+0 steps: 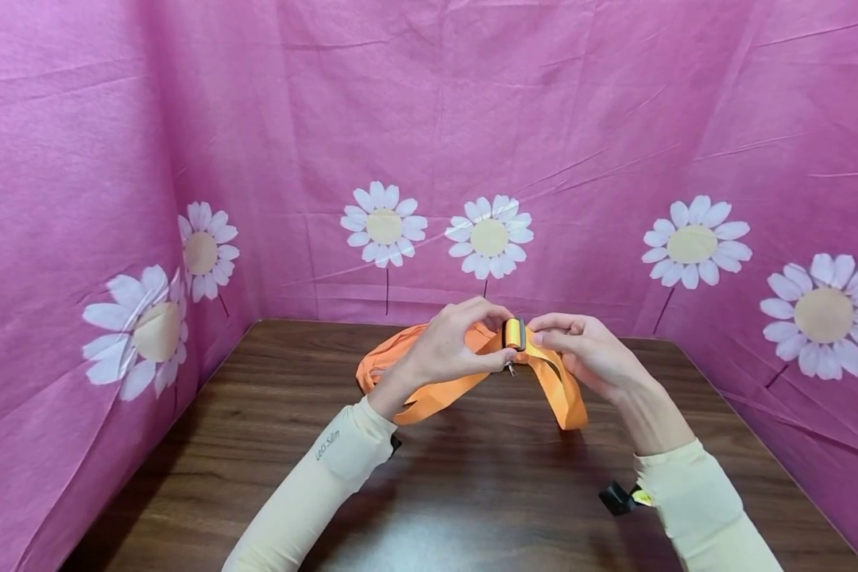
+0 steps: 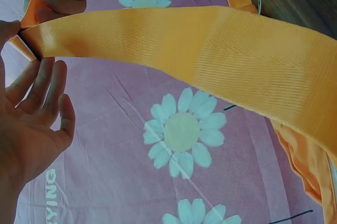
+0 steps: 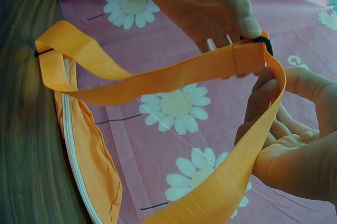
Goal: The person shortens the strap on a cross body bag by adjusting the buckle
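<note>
An orange zippered pouch lies on the table behind my left hand. Its orange webbing strap is raised and loops down on both sides of a black slide buckle. My left thumb and fingers pinch the buckle from the left. On the buckle's other side, my right hand pinches the strap between thumb and fingers. In the right wrist view the pouch's white zipper shows, and the strap passes through the buckle. A small metal zipper pull hangs below the buckle.
The dark wood-grain table extends toward me. A pink cloth printed with white daisies surrounds it at the back and both sides. Near my right sleeve is a black wrist-camera piece.
</note>
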Available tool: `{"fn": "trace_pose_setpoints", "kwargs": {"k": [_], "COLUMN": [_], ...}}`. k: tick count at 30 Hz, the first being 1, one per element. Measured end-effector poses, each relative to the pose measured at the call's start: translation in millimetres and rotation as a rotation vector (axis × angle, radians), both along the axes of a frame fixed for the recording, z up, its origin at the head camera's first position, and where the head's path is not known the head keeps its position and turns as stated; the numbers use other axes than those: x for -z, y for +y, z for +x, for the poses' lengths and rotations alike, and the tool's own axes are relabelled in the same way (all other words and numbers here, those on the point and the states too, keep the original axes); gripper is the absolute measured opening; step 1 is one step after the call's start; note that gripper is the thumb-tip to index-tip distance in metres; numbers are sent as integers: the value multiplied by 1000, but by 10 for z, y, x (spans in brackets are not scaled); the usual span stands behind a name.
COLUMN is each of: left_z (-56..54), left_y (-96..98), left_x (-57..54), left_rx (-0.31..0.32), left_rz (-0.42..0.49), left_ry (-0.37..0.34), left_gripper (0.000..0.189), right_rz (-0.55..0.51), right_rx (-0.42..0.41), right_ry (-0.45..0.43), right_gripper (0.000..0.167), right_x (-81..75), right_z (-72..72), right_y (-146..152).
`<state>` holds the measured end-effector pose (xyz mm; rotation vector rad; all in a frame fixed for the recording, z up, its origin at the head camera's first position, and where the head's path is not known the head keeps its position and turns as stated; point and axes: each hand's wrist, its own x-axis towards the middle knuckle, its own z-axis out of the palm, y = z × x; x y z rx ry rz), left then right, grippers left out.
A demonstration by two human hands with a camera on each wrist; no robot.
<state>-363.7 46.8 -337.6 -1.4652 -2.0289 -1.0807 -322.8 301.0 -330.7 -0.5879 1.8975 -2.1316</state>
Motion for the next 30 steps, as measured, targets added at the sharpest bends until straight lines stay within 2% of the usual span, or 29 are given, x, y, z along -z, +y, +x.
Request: {"fn": "trace_pose_setpoints", "kwargs": {"k": [4,8,15,23,30], "left_z": [7,10,-12,-31,-44], "left_y": [6,2,-21,-133,-159], "left_x": [-6,-1,-1,-46,-37], "left_rx": [-29,-47,-13,-90,-83], "left_rz": [-37,-36,13,70,82], "left_ry": [17,29,34,-3,-62], "left_gripper": [43,42,41,43,42], "right_rz": [-8,-9,27,63,95], "right_rx": [17,22,40,65,19], "right_ry": [-2,-11,-26,-29,-7], "right_gripper": [15,13,13,16,19], "right_x": [-8,-3,35,83,101], "right_z": [1,-6,-34,-110,-123], "right_y": [-26,-37,13,177,174]}}
